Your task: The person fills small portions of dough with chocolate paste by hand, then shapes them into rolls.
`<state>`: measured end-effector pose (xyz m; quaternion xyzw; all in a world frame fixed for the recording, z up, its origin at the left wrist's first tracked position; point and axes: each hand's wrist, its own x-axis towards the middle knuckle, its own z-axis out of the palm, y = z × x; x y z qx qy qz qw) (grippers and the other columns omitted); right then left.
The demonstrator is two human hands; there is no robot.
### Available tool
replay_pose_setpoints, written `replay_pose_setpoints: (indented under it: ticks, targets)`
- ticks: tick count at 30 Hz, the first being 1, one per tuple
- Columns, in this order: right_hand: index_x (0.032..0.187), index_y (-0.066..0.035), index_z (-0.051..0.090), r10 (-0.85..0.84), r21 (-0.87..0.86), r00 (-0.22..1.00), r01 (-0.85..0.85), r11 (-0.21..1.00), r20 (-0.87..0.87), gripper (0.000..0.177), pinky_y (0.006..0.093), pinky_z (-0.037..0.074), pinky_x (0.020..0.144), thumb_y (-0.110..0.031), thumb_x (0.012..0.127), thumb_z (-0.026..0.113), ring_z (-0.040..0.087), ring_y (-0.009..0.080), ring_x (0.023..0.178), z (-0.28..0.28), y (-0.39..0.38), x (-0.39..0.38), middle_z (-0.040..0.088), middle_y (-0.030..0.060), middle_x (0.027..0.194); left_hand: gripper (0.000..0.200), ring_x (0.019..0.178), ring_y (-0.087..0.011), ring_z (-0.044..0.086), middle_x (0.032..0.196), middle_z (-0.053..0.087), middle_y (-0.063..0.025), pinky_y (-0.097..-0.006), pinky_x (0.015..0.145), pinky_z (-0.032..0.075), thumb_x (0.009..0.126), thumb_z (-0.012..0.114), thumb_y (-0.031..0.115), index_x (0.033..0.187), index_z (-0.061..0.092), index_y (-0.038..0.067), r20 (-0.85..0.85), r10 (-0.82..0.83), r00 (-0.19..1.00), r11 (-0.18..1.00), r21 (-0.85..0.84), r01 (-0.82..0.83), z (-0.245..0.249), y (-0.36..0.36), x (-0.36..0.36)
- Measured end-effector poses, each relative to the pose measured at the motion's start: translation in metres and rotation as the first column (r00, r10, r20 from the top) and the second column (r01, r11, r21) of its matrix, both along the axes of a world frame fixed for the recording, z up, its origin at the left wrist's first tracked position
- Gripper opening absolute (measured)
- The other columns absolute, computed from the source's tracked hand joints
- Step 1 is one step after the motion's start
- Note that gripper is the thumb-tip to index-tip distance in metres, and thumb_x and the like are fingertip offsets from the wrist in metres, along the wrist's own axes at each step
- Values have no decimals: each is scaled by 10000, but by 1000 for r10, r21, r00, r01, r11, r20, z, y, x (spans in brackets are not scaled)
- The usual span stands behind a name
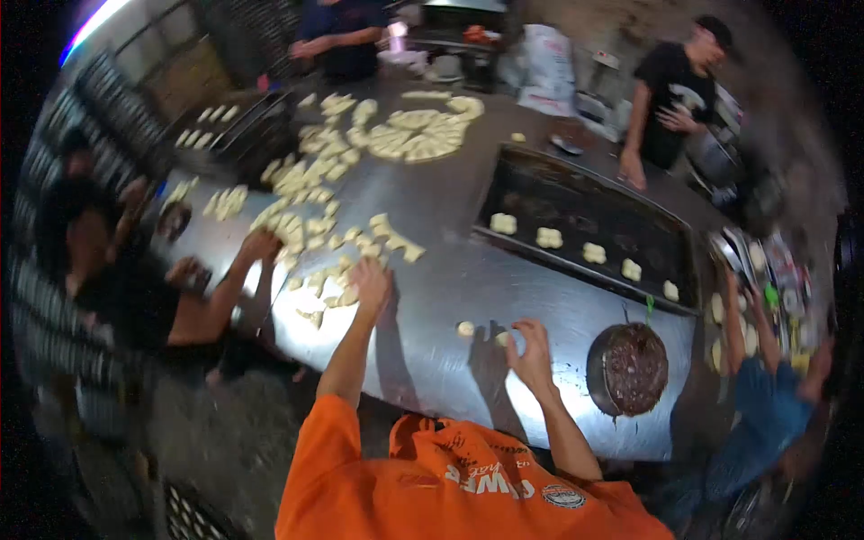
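My left hand (372, 283) reaches over a metal tabletop, its fingers stretched out at the edge of a pile of cut dough pieces (337, 279). Some of those pieces are hidden under it. Nearer the front edge, my right hand (533, 355) has its thumb and fingers curled at a small dough ball (502, 339), partly covered by the fingertips. A second dough ball (465, 329) lies by itself to the left of it. To the right stands a round pan (627, 369) with a dark brown, glossy filling.
A large dark baking tray (585, 202) holds a row of dough clusters along its near side. Further back lies a ring of dough strips (418, 135). Another person's hand (261, 245) works the pile from the left. More people stand around the table (423, 301).
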<state>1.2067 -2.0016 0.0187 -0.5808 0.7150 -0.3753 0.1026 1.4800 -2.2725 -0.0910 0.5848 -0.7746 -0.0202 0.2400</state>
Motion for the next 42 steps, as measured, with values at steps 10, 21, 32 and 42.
replay_pose_setpoints:
  ticks: [10,21,32,42]
  targets:
    - [1118,-10,641,217,-33,961,-214,976,171,236,438,469,937,-87,897,617,569,334,1075,-2,-8,52,565,172,1135,175,810,-170,410,938,411,-34,-309,759,410,1065,422,198,1054,448,25,-719,-213,662,975,-109,195,5,18,3]
    - [1347,-14,509,283,244,708,-544,803,647,505,385,502,891,-217,909,657,607,278,1108,-25,10,78,609,181,1188,203,1033,-168,501,1106,531,-94,-297,926,410,1044,473,141,1187,495,-2,-874,109,473,749,385,539,79,236,-26]
    - [1127,6,562,329,188,917,-290,938,-225,316,419,501,827,-225,918,615,541,320,970,-30,124,7,557,165,1053,169,1009,-312,493,1092,515,-163,-473,952,379,957,552,136,1096,538,41,-93,-600,794,788,102,608,52,215,31]
    - [945,-1,622,167,-26,881,-199,980,-443,162,412,436,843,-147,877,606,516,286,887,-70,87,65,566,115,923,277,1052,-404,473,1075,529,-224,-553,925,356,999,436,237,1023,575,-1,-51,-371,927,904,208,373,-5,203,-29]
